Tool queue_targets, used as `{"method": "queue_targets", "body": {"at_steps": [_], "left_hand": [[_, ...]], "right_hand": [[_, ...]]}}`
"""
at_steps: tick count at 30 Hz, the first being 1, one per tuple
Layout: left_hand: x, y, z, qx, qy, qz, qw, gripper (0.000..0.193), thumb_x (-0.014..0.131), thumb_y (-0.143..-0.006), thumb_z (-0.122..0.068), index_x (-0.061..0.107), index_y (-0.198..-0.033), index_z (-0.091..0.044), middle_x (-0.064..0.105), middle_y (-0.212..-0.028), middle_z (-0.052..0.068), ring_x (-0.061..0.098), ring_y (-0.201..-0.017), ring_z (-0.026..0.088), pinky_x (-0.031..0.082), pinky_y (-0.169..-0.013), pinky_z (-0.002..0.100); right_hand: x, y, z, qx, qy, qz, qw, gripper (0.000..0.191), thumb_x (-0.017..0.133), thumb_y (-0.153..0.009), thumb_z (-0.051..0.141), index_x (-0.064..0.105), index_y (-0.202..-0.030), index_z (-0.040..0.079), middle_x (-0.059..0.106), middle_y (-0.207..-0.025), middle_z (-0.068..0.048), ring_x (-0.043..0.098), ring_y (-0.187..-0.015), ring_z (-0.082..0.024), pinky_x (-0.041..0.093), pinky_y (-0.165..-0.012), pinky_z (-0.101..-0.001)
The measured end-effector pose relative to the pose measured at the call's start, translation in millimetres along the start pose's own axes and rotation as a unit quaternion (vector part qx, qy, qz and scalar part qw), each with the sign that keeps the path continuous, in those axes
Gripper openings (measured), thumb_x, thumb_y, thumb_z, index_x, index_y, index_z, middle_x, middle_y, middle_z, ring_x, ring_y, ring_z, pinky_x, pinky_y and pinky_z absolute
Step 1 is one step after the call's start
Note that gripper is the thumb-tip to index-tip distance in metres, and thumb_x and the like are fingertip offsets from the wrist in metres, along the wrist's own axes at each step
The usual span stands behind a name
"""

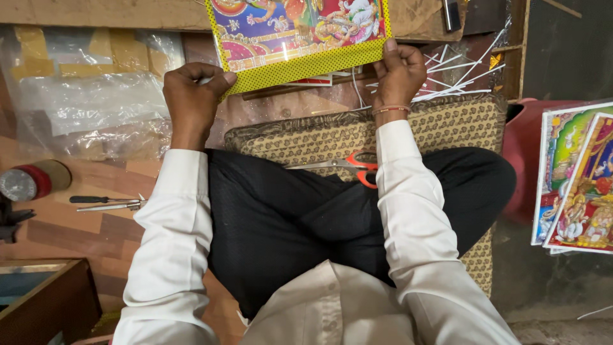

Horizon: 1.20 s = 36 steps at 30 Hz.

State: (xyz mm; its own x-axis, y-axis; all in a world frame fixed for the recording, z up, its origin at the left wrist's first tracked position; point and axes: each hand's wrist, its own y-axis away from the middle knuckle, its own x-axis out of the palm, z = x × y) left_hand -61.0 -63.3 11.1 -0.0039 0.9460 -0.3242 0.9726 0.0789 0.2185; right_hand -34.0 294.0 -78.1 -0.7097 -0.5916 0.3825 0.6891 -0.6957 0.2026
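A colourful printed picture (pixel 297 29) with a yellow dotted border lies on the floor in front of me. My left hand (pixel 191 96) pinches its near left corner. My right hand (pixel 399 70) presses the yellow border at the near right corner. Orange-handled scissors (pixel 348 165) rest on the patterned cushion (pixel 447 124) by my crossed legs, just under my right forearm.
White strip offcuts (pixel 456 70) are scattered to the right of the picture. Crumpled clear plastic (pixel 89 102) lies at left, with a tape roll (pixel 32 181) and small black-handled tools (pixel 105 203) on the wooden floor. More printed pictures (pixel 578 179) are stacked at right. A wooden box (pixel 48 300) sits at lower left.
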Motion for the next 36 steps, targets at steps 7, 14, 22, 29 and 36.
{"method": "queue_targets", "body": {"at_steps": [7,14,22,29,36], "left_hand": [[0,0,-2,-0.016,0.019,0.009,1.000,0.013,0.086,-0.084,-0.003,0.076,-0.088,0.004,0.074,-0.080,0.008,0.063,-0.064,0.009,0.049,-0.055,0.023],[1,-3,3,-0.010,0.028,0.010,1.000,0.014,0.087,-0.082,-0.002,0.075,-0.088,0.005,0.075,-0.081,0.009,0.066,-0.066,0.010,0.053,-0.057,0.023],[0,-4,4,-0.001,0.024,0.006,1.000,0.015,0.088,-0.079,-0.001,0.076,-0.086,0.004,0.074,-0.080,0.008,0.067,-0.068,0.011,0.054,-0.060,0.024],[1,-4,7,0.008,0.007,-0.001,1.000,0.017,0.089,-0.078,-0.002,0.077,-0.086,0.003,0.074,-0.080,0.008,0.067,-0.068,0.012,0.054,-0.060,0.026],[1,-10,23,0.067,-0.046,-0.003,0.997,0.019,0.091,-0.077,-0.008,0.078,-0.087,0.000,0.076,-0.084,0.010,0.073,-0.074,0.018,0.059,-0.068,0.030]], "right_hand": [[-1,-1,-1,-0.001,0.016,0.000,1.000,0.019,0.076,-0.092,0.002,0.060,-0.082,0.003,0.070,-0.081,-0.008,0.068,-0.070,-0.015,0.061,-0.061,-0.0293],[-2,-2,-2,-0.003,0.023,0.000,1.000,0.020,0.077,-0.092,0.002,0.060,-0.081,0.002,0.070,-0.081,-0.008,0.068,-0.070,-0.016,0.063,-0.063,-0.0307],[-2,-3,-5,-0.006,0.021,0.010,1.000,0.021,0.077,-0.093,0.003,0.060,-0.080,0.002,0.069,-0.080,-0.008,0.069,-0.070,-0.016,0.066,-0.065,-0.0333],[0,-1,3,0.011,0.043,0.013,0.999,0.021,0.077,-0.094,0.005,0.061,-0.081,0.003,0.069,-0.079,-0.008,0.068,-0.069,-0.017,0.064,-0.063,-0.0315],[1,-8,4,0.042,0.037,0.004,0.998,0.019,0.080,-0.091,0.004,0.063,-0.083,0.003,0.071,-0.079,-0.010,0.069,-0.068,-0.020,0.061,-0.057,-0.0330]]}}
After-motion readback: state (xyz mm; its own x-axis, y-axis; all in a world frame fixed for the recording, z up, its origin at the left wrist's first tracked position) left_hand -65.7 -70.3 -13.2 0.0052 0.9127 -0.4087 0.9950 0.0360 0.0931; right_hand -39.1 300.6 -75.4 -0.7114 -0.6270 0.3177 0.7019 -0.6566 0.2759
